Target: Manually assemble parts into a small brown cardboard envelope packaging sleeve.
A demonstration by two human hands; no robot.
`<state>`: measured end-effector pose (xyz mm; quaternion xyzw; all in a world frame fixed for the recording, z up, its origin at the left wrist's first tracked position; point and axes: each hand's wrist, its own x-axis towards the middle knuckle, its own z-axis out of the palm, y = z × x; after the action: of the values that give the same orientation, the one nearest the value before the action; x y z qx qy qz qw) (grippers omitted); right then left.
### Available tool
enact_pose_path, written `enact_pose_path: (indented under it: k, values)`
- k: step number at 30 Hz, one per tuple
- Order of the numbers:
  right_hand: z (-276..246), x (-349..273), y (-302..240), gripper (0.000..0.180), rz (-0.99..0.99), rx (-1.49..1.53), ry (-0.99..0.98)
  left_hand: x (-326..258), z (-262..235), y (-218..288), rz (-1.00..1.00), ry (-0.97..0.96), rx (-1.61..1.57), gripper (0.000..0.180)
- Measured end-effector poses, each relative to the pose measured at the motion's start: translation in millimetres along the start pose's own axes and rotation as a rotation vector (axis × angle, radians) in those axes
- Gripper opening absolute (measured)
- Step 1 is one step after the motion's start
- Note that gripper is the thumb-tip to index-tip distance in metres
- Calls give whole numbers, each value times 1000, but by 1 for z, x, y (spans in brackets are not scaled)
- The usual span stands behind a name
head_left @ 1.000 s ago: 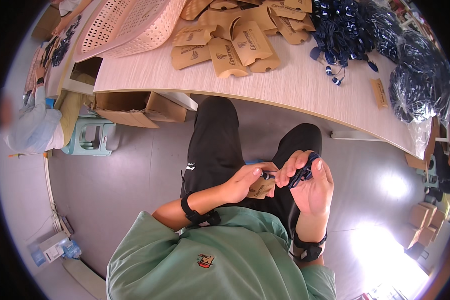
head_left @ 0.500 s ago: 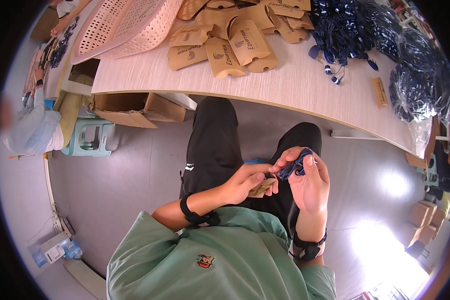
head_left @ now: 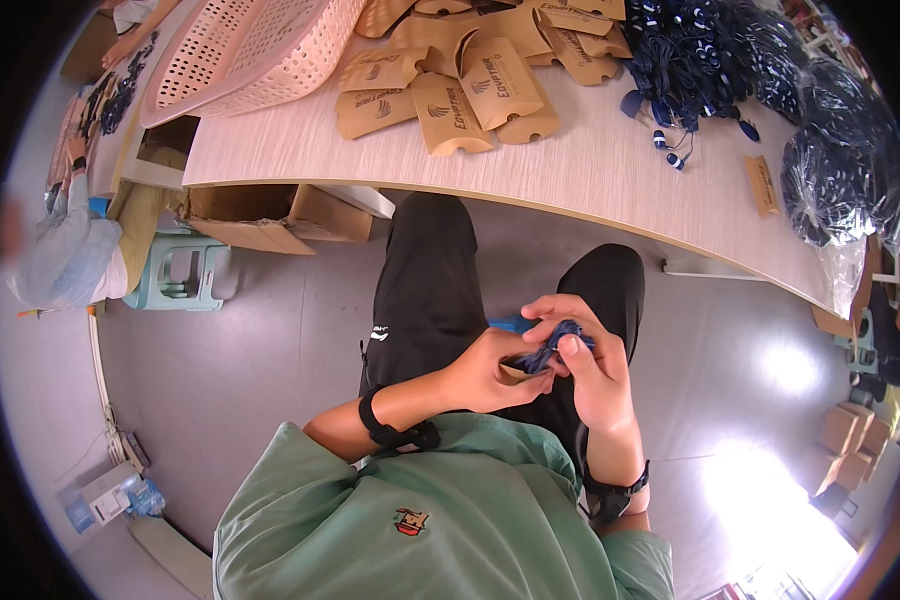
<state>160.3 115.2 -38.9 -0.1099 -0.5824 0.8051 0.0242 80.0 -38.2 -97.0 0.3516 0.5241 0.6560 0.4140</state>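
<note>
Above my lap, my left hand (head_left: 482, 376) is closed around a small brown cardboard pillow box (head_left: 518, 371). Its open end faces my right hand, and the fingers cover most of it. Between the thumb and fingers of my right hand (head_left: 600, 378) is a bundled dark blue earphone cable (head_left: 562, 338). The bundle's lower end is at the mouth of the box; how far it reaches inside is hidden by my fingers.
On the table (head_left: 370, 160) ahead lie a heap of brown pillow boxes (head_left: 498, 88), a pile of dark blue earphones (head_left: 675, 75) and clear plastic bags (head_left: 820, 185). A pink perforated basket (head_left: 300, 65) stands at left. Beneath is an open carton (head_left: 245, 220). Another person (head_left: 60, 255) works at far left, beside a green stool (head_left: 185, 275).
My right hand has moved left and slightly down, bringing the earphone cable to the box's mouth. My left hand has turned a little, and its fingers now cover more of the box.
</note>
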Motion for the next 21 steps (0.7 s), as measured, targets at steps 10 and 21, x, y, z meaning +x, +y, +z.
enact_pose_path:
  k: [10, 21]
  values:
    - [2, 0, 8, 25, -183, -371, -23, 2, 3, 2, 105, 102, 207, 33]
    - [1, 0, 13, 30, -311, -619, -38, -3, 4, 4, -40, 167, 226, 29]
